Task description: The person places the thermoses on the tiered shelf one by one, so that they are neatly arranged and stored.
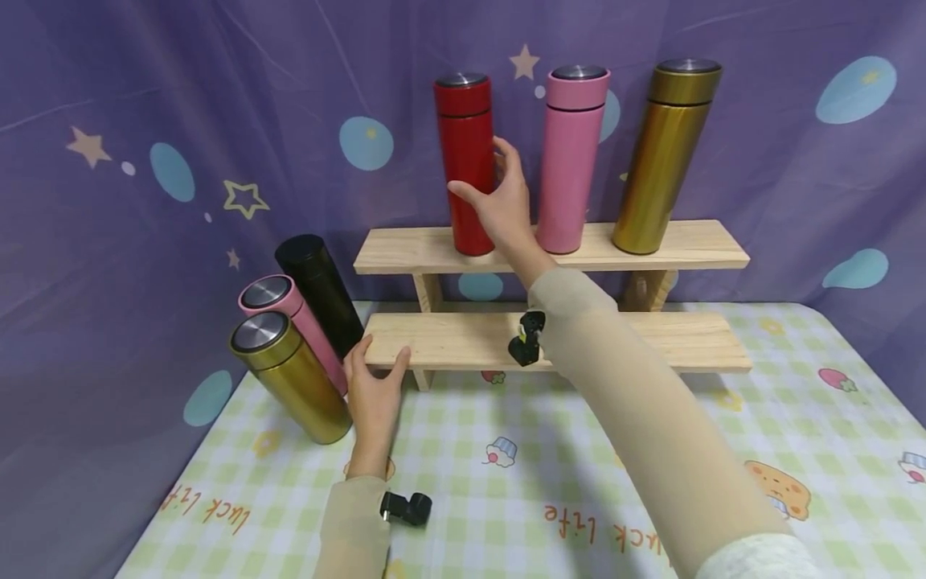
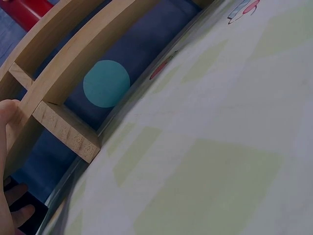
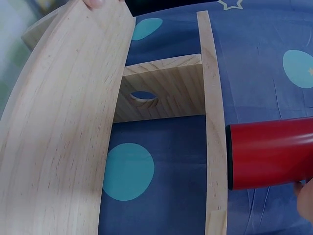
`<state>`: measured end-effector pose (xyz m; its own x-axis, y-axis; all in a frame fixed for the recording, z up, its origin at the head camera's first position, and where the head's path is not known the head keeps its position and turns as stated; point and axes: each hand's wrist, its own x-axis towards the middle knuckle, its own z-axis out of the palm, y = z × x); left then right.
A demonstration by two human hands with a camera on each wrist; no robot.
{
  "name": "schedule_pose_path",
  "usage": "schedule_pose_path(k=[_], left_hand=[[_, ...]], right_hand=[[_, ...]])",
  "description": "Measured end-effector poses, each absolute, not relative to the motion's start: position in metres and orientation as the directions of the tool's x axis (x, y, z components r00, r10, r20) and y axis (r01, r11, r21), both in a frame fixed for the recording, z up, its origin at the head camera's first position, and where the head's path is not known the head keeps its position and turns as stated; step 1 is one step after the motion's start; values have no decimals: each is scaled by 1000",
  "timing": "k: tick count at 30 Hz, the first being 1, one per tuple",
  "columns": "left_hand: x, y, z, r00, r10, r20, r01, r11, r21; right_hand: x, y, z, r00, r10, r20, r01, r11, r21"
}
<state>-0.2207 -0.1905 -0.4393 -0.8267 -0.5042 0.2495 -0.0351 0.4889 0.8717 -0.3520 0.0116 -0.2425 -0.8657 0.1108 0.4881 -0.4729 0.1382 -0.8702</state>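
In the head view my right hand [image 1: 502, 205] grips a red thermos bottle [image 1: 463, 161], thumb across its front and fingers at its right side. The bottle stands upright on the upper board of a two-tier wooden shelf [image 1: 405, 249]. A pink thermos [image 1: 571, 161] and a gold thermos [image 1: 665, 161] stand further right on that board. My left hand [image 1: 374, 402] holds the left end of the lower board [image 1: 463, 338], thumb at the front edge. In the left wrist view, its thumb [image 2: 7, 115] touches the wood; the other fingers are partly hidden.
Left of the shelf, close to my left hand, stand a black thermos [image 1: 321, 289], another pink thermos [image 1: 307, 322] and another gold thermos [image 1: 297, 378]. A checked tablecloth [image 1: 448, 482] covers the table. Behind the shelf hangs a purple patterned curtain [image 1: 289, 104].
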Motion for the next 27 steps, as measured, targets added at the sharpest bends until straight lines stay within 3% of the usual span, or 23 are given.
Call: schedule_pose_path(k=[9,15,27], left_hand=[[-221,-190,-439,-829,-498,254,-32,497,867],[-221,-190,-440,-829,-499,254,-30,493,870],[-221,-191,-440,-829,-498,256,-29,494,869]], right_hand=[[-349,17,-243,-884,68,463,-451,142,-881],[-344,22,-252,-890,57,452,-448,72,-891],[-328,37,-265,-851,61,521,-523,-33,-851]])
